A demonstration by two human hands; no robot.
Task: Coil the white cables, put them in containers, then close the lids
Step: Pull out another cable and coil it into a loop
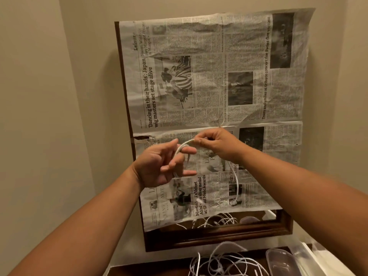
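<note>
Likely a room in a home: plain beige walls (49, 96) meet in a corner at the left, a dark wood-framed mirror (219, 235) (mostly papered over with newspaper (209, 80)) leans against the far wall, and a dark wooden table (139, 270) near the viewer carries clear plastic containers (282, 262) at the right.

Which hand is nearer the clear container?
Right. The right hand is up-left of the clear container; the left hand is farther left, both holding the white cable.
</note>
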